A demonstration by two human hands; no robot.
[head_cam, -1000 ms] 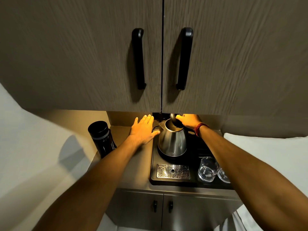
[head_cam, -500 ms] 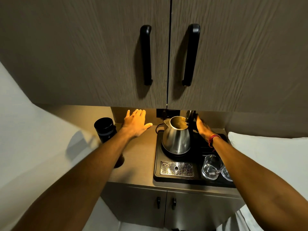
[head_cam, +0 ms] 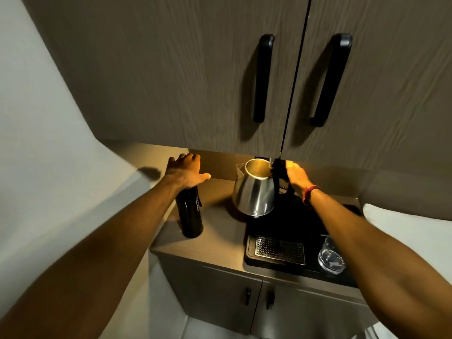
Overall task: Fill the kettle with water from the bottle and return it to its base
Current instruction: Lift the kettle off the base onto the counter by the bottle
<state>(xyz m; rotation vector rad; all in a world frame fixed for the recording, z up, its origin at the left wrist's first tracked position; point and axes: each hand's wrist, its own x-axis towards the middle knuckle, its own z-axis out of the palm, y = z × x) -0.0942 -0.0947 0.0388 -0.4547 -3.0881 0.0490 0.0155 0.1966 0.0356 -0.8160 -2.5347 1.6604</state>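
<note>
Right hand [head_cam: 297, 176] closed round the black handle of the steel kettle [head_cam: 253, 194], lid open, kettle at the tray's [head_cam: 276, 261] back left corner, left hand [head_cam: 186, 171] clasped over the top of the black bottle [head_cam: 190, 212] upright on the bench [head_cam: 215, 231] near its left edge, glass [head_cam: 331, 258] at the tray's front right.

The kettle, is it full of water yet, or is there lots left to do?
Not yet. Done: the kettle has its lid open and is lifted off the black tray, tilted. In hand: the right hand grips its handle, and the left hand is on top of the black bottle, which stands upright on the counter. Left: pouring the water in, then putting the kettle back.
</note>
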